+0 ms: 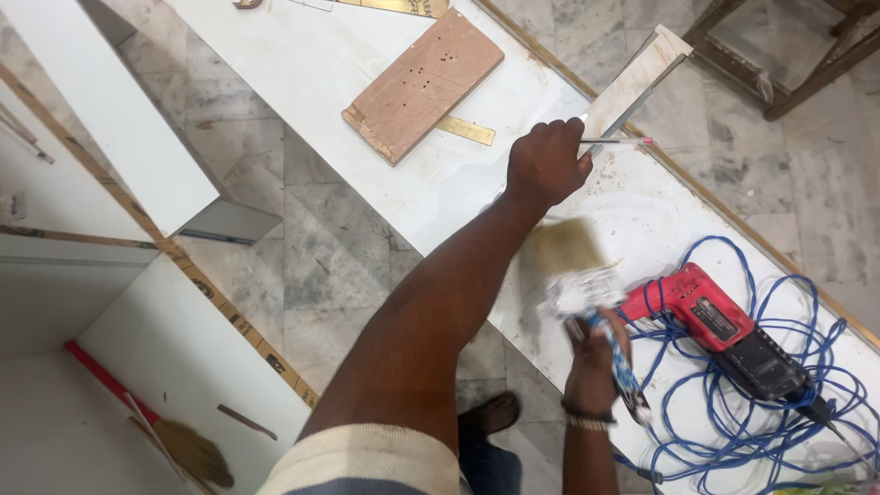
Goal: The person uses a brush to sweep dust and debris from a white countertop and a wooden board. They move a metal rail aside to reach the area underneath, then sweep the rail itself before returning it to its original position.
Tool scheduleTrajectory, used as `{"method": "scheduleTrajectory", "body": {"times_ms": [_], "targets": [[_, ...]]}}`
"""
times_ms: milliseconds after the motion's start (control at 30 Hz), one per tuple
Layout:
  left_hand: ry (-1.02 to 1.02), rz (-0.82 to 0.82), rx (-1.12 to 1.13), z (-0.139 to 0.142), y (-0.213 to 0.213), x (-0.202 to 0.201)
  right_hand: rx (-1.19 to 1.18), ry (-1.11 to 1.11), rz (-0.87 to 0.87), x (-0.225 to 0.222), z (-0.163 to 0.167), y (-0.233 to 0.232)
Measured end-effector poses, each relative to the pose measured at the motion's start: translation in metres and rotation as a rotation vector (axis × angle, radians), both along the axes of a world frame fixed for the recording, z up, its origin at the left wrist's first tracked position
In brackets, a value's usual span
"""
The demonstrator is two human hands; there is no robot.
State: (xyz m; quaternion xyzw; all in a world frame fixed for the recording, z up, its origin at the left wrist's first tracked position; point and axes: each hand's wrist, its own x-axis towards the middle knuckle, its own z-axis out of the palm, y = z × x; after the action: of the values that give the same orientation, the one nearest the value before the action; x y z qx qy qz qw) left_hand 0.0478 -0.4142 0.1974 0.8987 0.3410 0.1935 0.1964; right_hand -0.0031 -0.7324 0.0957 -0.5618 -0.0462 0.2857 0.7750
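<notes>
My left hand (547,163) reaches out over a long white board (440,192) and grips a thin pencil (621,140) that points right. The pencil lies beside a narrow white strip with a metal edge (637,78) resting on the board. My right hand (596,353), with a band at the wrist, is closed on the blue-and-white patterned handle of a paint brush (580,291). Its tan bristles are blurred over the board's surface, just below my left hand.
A red power drill (724,325) lies on a tangle of blue cable (779,412) at the board's right end. A brown wooden block with holes (423,82) and a brass ruler (466,130) sit farther up. White cabinet panels (119,119), a broom (183,445) and marble floor are at left.
</notes>
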Motion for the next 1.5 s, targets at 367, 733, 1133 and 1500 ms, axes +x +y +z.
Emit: {"method": "scheduleTrajectory", "body": {"times_ms": [367,733,1133,1500], "targets": [[0.076,0.41,0.024,0.011,-0.022,-0.013,-0.388,0.108,0.991,-0.077,-0.07,-0.058],[0.142,0.38,-0.155,0.027,-0.013,-0.013,0.182,-0.089,-0.126,0.169,-0.061,0.085],[0.192,0.353,-0.261,0.04,-0.015,-0.014,-0.314,0.082,1.074,-0.083,-0.091,-0.092],[0.151,0.354,-0.219,0.034,-0.014,-0.015,0.153,-0.001,-0.042,0.207,-0.07,0.077]]}}
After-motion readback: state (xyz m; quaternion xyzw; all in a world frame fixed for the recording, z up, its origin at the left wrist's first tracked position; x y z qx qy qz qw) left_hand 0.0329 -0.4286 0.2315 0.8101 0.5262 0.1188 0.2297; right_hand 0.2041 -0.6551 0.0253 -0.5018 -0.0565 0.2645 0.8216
